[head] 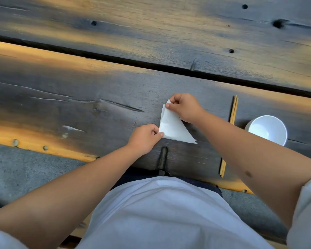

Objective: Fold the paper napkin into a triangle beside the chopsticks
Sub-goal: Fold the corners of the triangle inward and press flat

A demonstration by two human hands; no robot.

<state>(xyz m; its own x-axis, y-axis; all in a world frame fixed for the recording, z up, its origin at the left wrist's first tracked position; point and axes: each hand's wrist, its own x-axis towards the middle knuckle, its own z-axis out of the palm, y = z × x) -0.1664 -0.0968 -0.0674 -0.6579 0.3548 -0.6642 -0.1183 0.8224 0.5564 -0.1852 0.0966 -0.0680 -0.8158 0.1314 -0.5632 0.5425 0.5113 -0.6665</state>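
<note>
The napkin lies on the table, already a triangle, its long edge running from 11 to 5 o'clock. The right hand pinches the far tip at 12; the left hand pinches the near corner at 9. The chopsticks lie at 3 o'clock, nearer the right hand, with a gap between.

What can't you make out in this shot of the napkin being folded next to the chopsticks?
- Chopsticks: in the head view, their middle stretch is hidden behind the right forearm.
- Napkin: its top corner is covered by the right hand, its left corner by the left hand; how well the layers line up there cannot be told.
- White bowl: it looks empty, but glare washes out its inside.
</note>
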